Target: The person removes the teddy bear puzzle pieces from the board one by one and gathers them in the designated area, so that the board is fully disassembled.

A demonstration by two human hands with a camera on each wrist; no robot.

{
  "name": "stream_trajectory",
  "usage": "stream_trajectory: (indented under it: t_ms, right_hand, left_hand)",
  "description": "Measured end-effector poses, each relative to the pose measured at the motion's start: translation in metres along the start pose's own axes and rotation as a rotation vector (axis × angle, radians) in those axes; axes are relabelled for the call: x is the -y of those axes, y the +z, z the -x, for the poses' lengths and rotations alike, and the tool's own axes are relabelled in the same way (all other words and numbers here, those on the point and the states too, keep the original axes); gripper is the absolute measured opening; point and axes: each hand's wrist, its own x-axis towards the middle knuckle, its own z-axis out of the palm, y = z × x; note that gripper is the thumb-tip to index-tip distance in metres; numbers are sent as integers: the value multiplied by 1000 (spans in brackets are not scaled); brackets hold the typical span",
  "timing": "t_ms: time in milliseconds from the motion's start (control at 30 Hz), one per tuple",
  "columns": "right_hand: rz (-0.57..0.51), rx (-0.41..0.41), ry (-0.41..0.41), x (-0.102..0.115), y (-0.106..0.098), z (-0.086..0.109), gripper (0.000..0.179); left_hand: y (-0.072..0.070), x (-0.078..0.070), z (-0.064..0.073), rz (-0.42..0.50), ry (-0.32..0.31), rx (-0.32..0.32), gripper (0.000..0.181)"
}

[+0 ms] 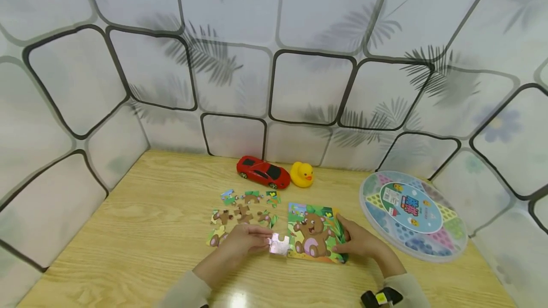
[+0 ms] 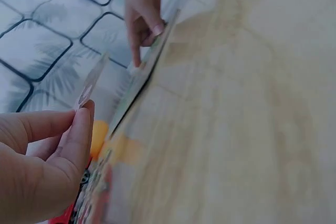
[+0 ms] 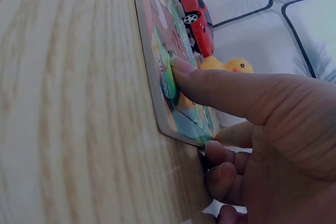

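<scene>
My left hand (image 1: 243,245) pinches a jigsaw piece (image 1: 279,245) between thumb and fingers, left of the bear puzzle board (image 1: 314,234). Bright glare covers the piece in the head view; in the left wrist view that piece (image 2: 93,81) appears nearly edge-on. My right hand (image 1: 359,239) holds the board at its right side. In the right wrist view the thumb (image 3: 210,83) lies on the printed face and another finger meets the edge. Several loose jigsaw pieces (image 1: 243,214) with bear and grass prints lie left of the board, partly behind my left hand.
A red toy car (image 1: 263,172) and a yellow rubber duck (image 1: 302,175) stand behind the puzzle. At the right lies a round, clear-rimmed game board (image 1: 413,215). A patterned fabric wall (image 1: 233,137) closes off the wooden table's (image 1: 128,232) back and sides.
</scene>
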Motion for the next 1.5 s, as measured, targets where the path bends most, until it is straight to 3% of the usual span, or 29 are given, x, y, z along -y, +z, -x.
stream_trajectory:
  t_ms: [167, 367, 567, 900, 1167, 1300, 1500]
  right_hand:
    - [-3, 7, -8, 0, -1, 0, 98]
    - [7, 0, -11, 1, -2, 0, 97]
    - [15, -6, -3, 3, -4, 0, 98]
    - [-1, -3, 10, 3, -5, 0, 98]
    - [3, -5, -22, 5, -3, 2, 97]
    - [-2, -1, -12, 5, -2, 1, 98]
    - [17, 1, 19, 3, 0, 0, 99]
  left_hand:
    - [-21, -9, 3, 43, -16, -35, 27]
    - [-44, -17, 11, -5, 3, -107, 30]
    - [-57, -21, 20, -161, -38, -206, 30]
    - [-57, -26, 23, -185, -61, -294, 29]
    - [-53, -26, 21, -259, -64, -363, 24]
    - [-53, -27, 22, -307, -68, -362, 22]
    - [-55, -30, 25, -398, -23, -329, 21]
